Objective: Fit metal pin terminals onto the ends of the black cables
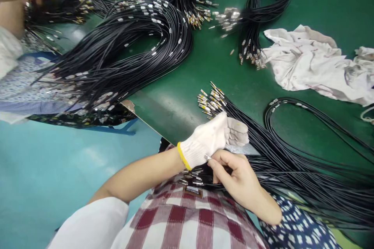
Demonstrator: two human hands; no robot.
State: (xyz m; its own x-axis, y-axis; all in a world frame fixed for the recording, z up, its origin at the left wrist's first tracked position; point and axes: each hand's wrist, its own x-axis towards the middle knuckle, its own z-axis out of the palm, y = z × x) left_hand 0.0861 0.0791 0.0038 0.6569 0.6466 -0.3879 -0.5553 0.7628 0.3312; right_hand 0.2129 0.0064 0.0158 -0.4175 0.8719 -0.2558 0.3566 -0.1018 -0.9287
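Observation:
My left hand (214,134) wears a white knit glove with a yellow cuff. Its fingers are curled together, and anything inside them is hidden. It is right by the tips of a bundle of black cables (248,124) with metal terminals. Just below, my bare right hand (238,175) pinches a cable end between thumb and fingertips. The small silver terminal (208,157) sticks out by the glove's wrist. More cable ends (194,177) lie close to my body, under my wrists.
A large looped cable bundle (152,39) hangs over the table edge at left, beside another person's arm (11,19). Another coiled bundle (269,4) lies at the back, with crumpled white cloth (315,58) at right. The green tabletop (175,97) ends diagonally near me.

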